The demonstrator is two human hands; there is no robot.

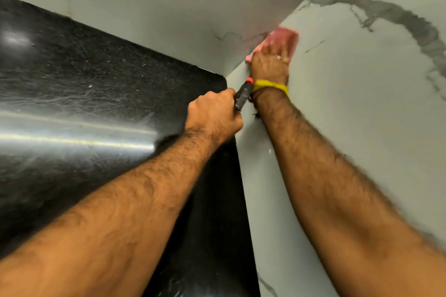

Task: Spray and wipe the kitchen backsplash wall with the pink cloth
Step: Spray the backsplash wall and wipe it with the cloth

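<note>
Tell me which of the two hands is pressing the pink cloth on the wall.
The right hand, the one with the yellow band at its wrist, presses the pink cloth flat on the wall near the corner. The left hand grips a dark spray bottle instead.

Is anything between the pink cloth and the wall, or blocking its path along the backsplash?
Nothing visible. The right hand presses the pink cloth flat on the marble wall near the corner. The left hand holds the spray bottle below, off the wall.
</note>
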